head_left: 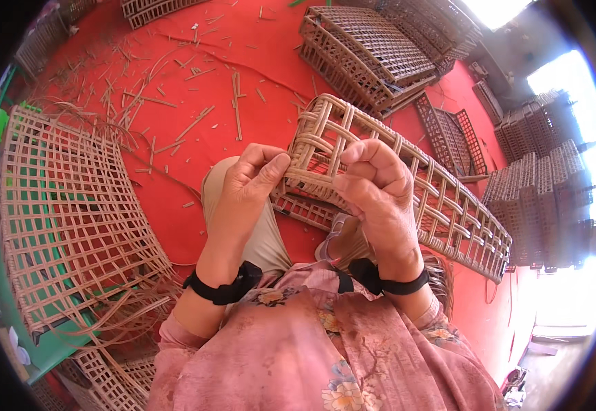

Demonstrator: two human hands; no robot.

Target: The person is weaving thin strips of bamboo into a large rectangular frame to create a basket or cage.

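A long woven rattan basket frame (pixel 441 195) slants from in front of me down to the right, its open lattice wall toward me and its rounded corner end between my hands. My left hand (pixel 246 181) is closed at the corner's left side, thumb and forefinger pressed together beside the wrapped rim. Over the near edge, my right hand (pixel 378 188) is closed with its fingers curled against the lattice. Any thin strand in either pinch is too small to make out. Black bands circle both wrists.
On my left a large openwork rattan panel (pixel 79 212), with loose strands at its lower end, rests on a green stool or table (pixel 20 301). Cut rattan scraps (pixel 192 123) litter the red floor. Stacked woven baskets stand at the back (pixel 366 55) and right (pixel 541 198).
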